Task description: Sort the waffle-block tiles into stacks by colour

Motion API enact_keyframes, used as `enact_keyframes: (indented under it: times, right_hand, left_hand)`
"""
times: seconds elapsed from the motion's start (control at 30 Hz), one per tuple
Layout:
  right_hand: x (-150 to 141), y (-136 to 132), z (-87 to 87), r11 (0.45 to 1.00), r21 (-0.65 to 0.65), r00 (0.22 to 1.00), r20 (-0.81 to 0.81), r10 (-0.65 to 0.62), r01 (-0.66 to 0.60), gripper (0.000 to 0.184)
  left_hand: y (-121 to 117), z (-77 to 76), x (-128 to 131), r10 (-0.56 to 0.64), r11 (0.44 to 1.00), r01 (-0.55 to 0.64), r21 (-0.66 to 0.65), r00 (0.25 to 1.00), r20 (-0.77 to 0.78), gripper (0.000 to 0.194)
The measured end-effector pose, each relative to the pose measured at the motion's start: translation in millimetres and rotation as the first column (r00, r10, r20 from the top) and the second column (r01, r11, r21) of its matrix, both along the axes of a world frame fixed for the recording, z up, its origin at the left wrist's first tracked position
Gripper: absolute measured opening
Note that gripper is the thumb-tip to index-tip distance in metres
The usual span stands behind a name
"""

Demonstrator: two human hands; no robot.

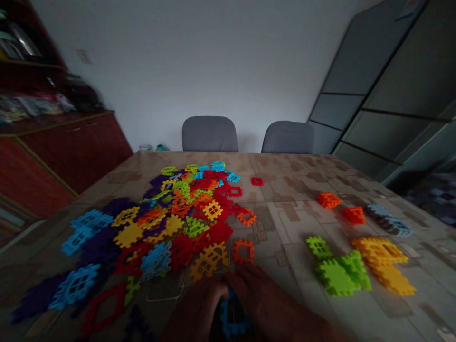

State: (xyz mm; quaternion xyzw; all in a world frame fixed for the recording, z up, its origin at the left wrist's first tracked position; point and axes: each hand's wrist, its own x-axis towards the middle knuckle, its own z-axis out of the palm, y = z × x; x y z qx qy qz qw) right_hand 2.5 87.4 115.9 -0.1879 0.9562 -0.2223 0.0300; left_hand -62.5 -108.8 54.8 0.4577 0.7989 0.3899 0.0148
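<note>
At the bottom middle of the head view, a blue interlocking plastic piece (233, 318) with a window-like opening lies between my hands. My left hand (199, 304) presses against its left side with the fingers closed. Over its top and right side bends my right hand (261, 294), also closed on it. Shadow hides most of the fingertips, and I cannot tell if more pieces are stacked under the blue one. Just beyond the hands lie an orange square frame piece (243, 251) and a yellow-orange window piece (208, 261).
A large mixed pile of interlocking pieces (185, 223) covers the left half of the table (281, 228). On the right are separate groups: green pieces (338, 275), yellow pieces (383, 261), orange pieces (328, 200) and grey-blue pieces (390, 221). Two grey chairs (210, 134) stand behind.
</note>
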Motion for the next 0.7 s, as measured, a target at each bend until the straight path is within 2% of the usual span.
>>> enact_keyframes:
  times: [0.17, 0.3, 0.4, 0.5, 0.6, 0.7]
  right_hand:
    - [-3, 1, 9.7, 0.999, 0.013, 1.0, 0.005, 0.029, -0.029, 0.032]
    - [-2, 11, 24.8, 0.997, -0.075, 0.99, 0.144, -0.008, 0.019, 0.047]
    - [1, 25, 28.6, 0.989, -0.135, 0.984, 0.178, -0.027, 0.052, 0.055]
    - [3, 39, 28.3, 0.991, -0.118, 0.984, 0.175, -0.041, 0.062, 0.053]
    - [4, 50, 29.0, 0.992, -0.105, 0.983, 0.18, -0.043, 0.063, 0.048]
    - [3, 59, 32.8, 0.992, -0.112, 0.983, 0.18, -0.042, 0.063, 0.043]
  left_hand:
    - [1, 0.4, -1, 0.0, 0.999, 0.002, -0.038, 0.998, 0.055, 0.05]
    - [8, -1.2, -2, 0.049, 0.997, -0.045, -0.067, 0.997, 0.064, 0.05]
    - [12, -4.6, -5, 0.004, 0.998, -0.001, -0.067, 0.999, 0.052, 0.058]
    - [11, -8.5, -9, -0.042, 0.999, 0.043, -0.016, 0.999, 0.025, 0.068]
    - [8, -9.1, -12, -0.062, 0.997, 0.064, 0.052, 0.997, -0.047, 0.059]
    - [5, -5.9, -11, -0.065, 0.996, 0.07, 0.05, 0.994, -0.086, 0.053]
